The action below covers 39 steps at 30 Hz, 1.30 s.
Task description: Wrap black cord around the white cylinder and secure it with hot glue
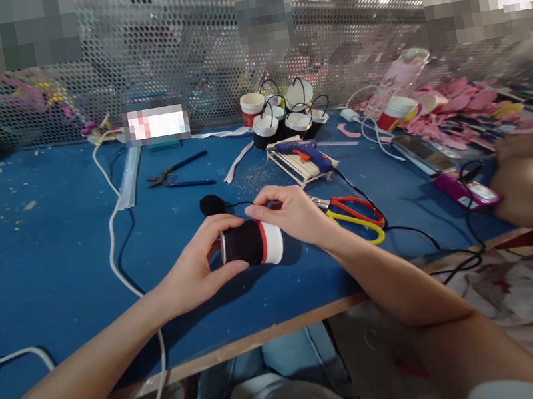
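Note:
My left hand [199, 257] is wrapped round a small cup [248, 244] lying on its side above the blue table. Black cord or fabric covers most of the cup, leaving a red band and a white end bare. At the cup's upper edge, the fingers of my right hand [286, 213] pinch a thin black cord [237, 204]. This cord runs left to a round black ball [211, 205], apparently wound yarn, on the table. Red-and-yellow-handled scissors [355, 218] lie to the right of my right hand, their blades partly hidden.
Blue-handled pliers [186, 172] lie beyond the ball. A glue gun [307, 152] rests on white sticks, below several cups with black handles [283, 116]. A white cable [112, 244] crosses the table [63, 258]. At right are pink scraps [464, 104], a phone [424, 154] and another person's arm [532, 184].

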{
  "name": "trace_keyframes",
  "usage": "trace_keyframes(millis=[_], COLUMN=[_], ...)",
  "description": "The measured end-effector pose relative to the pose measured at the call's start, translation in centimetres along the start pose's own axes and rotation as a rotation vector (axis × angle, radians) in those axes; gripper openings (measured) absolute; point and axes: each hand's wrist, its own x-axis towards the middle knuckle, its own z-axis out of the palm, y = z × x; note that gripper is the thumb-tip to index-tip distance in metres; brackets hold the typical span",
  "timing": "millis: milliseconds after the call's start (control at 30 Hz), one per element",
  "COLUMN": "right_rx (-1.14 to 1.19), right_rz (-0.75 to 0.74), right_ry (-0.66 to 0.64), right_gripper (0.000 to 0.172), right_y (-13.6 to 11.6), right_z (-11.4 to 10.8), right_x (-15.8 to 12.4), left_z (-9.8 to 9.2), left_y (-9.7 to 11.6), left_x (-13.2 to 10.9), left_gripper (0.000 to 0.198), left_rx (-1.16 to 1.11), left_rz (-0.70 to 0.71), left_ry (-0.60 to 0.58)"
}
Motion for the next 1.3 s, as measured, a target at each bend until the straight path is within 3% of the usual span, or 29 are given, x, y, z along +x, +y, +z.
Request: trace_keyframes(millis=[300,467,667,1000,1167,1300], right_rx=[-0.023,-0.068,-0.087,0.079,0.012,-0.107], right_rz=[0.020,0.006,-0.013,0.031,0.068,0.059], right_ry=[-0.012,0.019,0.026,-0.157,-0.269,-0.309], right_gripper=[0.022,0.021,0.023,0.022,0.021,0.019], right_y=[0.2,0.1,0.0,-0.6,-1.5,-0.3], right_z=[0.2,0.4,0.6,-0.1,1.0,2.0], right_x=[0.1,-0.1,-0.2,1.7,3.2,4.6], left_z=[0.0,0.0,0.1,-0.3,-0.1,-0.1], left_y=[-0.4,-0.2,-0.3,0.6,0.7,0.4], left_x=[-0.2,-0.2,-0.1,0.0,-0.2,-0.2], left_gripper=[0.046,0.055,0.042,0.051,0.057,0.054], left_rx=[0.038,0.032,-0.046,0.182,0.249,0.246], left_rz=[0.007,-0.066,-0.064,0.099,0.081,0.029], left_ry=[-0.025,-0.064,-0.062,-0.137,-0.198,-0.162])
